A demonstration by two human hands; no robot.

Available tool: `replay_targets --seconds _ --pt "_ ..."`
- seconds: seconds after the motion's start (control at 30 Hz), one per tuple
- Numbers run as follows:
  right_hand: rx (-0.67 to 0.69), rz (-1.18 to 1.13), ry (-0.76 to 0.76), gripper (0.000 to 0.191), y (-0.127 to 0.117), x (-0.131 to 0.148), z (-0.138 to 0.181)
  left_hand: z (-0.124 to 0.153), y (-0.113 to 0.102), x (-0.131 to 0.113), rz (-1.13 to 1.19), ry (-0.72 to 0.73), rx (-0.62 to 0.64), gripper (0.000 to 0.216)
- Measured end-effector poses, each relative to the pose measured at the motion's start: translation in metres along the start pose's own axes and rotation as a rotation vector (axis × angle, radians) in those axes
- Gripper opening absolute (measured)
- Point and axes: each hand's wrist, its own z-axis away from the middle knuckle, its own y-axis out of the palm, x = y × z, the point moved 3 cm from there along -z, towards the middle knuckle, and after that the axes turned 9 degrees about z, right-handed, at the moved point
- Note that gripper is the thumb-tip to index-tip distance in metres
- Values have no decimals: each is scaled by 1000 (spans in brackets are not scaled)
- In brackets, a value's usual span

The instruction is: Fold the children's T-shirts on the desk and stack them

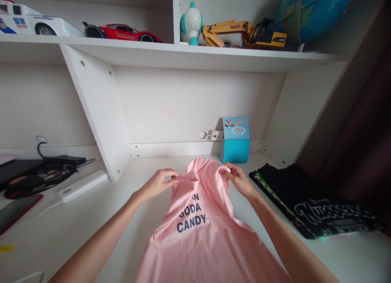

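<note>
A pink T-shirt (201, 238) with dark blue print reading "SODA CANDY" lies spread on the white desk (79, 230), its top end pointing away from me. My left hand (159, 183) pinches the cloth at the shirt's upper left edge. My right hand (238, 179) pinches the upper right edge. Between the two hands the top of the shirt bunches up in a small hump.
A folded black printed garment (311, 205) lies right of the shirt. A blue box (236, 140) stands by the back wall. To the left lie a white power bank (82, 186), cables and a phone (16, 211). The shelf above holds toy cars, a yellow excavator (244, 34) and a globe.
</note>
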Motion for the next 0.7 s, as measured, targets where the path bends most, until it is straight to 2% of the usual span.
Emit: replay_targets --seconds 0.13,0.23,0.3,0.37,0.43,0.5,0.57,0.7 --pt "-174 348 -76 32 -43 22 0 21 -47 -3 -123 -64 -70 28" --pt "-261 734 -14 30 -71 22 -13 24 -87 7 -307 -122 -200 29" --pt "-272 1015 74 28 -80 12 -27 18 -106 20 -478 -234 -278 28" --pt "-229 1188 123 29 -77 0 -41 9 -111 36 -650 -396 -303 29" --pt "-167 1220 118 37 -61 -11 -48 1 -100 49 -777 -524 -291 37" --pt "-94 1206 94 42 -37 -19 -44 -2 -74 56 -820 -549 -249 47" --pt "12 1182 60 45 -9 -26 -28 1 -38 59 -755 -490 -132 53" --pt "331 1049 54 62 41 -47 21 27 26 64 -538 -418 178 66"
